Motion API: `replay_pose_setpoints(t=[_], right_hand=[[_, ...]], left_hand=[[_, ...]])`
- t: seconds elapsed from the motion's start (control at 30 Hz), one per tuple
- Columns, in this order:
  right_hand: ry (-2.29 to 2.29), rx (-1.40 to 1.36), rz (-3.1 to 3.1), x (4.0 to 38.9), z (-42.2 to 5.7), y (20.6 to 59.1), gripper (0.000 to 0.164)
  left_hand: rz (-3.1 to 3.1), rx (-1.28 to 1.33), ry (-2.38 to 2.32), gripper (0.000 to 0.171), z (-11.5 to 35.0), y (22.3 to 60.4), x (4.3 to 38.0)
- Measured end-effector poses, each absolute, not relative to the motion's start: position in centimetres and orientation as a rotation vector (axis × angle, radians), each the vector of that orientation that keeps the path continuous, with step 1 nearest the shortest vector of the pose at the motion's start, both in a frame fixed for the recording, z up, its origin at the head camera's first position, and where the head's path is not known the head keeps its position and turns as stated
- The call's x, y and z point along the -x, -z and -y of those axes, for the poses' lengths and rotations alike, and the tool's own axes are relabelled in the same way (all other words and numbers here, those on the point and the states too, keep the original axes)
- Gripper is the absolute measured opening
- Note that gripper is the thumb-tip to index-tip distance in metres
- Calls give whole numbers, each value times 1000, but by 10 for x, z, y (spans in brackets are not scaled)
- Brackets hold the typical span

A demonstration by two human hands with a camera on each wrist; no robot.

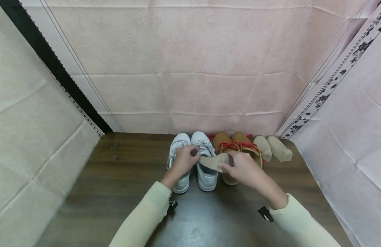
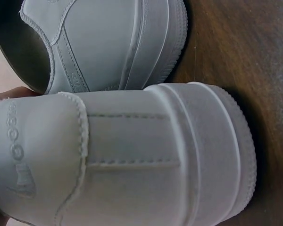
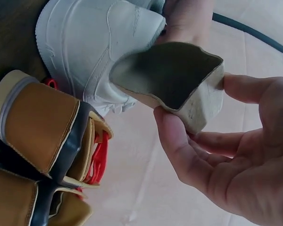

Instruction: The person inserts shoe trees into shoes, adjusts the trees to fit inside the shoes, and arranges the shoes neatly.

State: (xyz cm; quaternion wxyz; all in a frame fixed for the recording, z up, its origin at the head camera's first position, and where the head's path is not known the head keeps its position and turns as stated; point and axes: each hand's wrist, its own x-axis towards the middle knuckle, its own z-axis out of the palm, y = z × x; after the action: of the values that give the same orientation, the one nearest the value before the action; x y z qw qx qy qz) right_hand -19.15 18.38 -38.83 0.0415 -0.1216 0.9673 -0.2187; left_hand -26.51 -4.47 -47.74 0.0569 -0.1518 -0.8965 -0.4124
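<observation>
Over the shoes, my right hand (image 1: 244, 166) holds a hollow beige moulded shoe insert (image 1: 213, 162), thumb and fingers at its wide end. The insert's rounded tip points left, above the opening of the right white sneaker (image 1: 207, 180). In the right wrist view its hollow side (image 3: 172, 70) faces the camera. My left hand (image 1: 184, 159) has its fingers curled at that sneaker's tongue, close to the insert's tip. The left wrist view shows the sneaker's heel (image 2: 127, 155) up close, covering most of the hand. Beside it stands the left white sneaker (image 1: 181, 183).
To the right are brown shoes (image 1: 222, 139) with red laces. Two more beige inserts (image 1: 280, 149) lie past them at the far right. Everything sits along the back of a dark wooden table (image 1: 122, 185), before a pale cloth backdrop (image 1: 190, 92).
</observation>
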Motion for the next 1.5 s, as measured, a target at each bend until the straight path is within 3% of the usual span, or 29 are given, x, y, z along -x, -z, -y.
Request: replay_pose_setpoints(t=[0.43,1.5], right_hand=[[401,526,-3193,187,-156,400,49],[183,828,-3577,198,-131,450,60]], left_hand=[[2729,468,1179,5,40,477,266],[2723,522,1120,5,43,479,268]])
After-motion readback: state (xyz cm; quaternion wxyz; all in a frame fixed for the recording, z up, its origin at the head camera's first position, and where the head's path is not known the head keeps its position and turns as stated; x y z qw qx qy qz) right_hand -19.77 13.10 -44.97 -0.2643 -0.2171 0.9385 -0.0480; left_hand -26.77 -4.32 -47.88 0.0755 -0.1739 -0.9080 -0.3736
